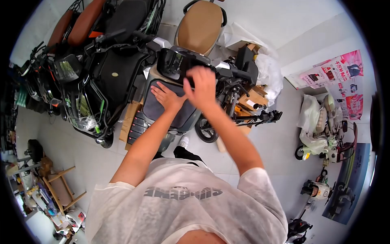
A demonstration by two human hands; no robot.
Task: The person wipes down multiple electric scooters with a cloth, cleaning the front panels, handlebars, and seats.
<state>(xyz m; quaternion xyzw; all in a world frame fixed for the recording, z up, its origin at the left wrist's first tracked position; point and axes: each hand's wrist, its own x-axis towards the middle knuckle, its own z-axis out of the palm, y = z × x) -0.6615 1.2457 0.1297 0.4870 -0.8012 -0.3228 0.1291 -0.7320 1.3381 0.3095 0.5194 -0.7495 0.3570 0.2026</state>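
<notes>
A scooter with a tan seat [200, 26] stands in front of me, its handlebars towards me. My left hand [165, 96] lies flat with fingers spread on the dark grey panel [152, 110] at the scooter's front. Just right of it, my right hand [200, 86] is raised at the panel's upper right edge, close to the glossy black dash cover [172, 65]. Motion smears its bent fingers, and whether they touch or hold anything cannot be made out. The right handlebar grip [240, 74] lies beyond that hand.
Black scooters [113, 77] crowd the left side. Cardboard boxes [255, 97], white plastic wrap [268, 73] and a small wheel [206, 129] are on the right. Brown cartons [131, 122] stand under the scooter's left side. More scooters [321, 190] and a wooden chair [61, 191] are farther off.
</notes>
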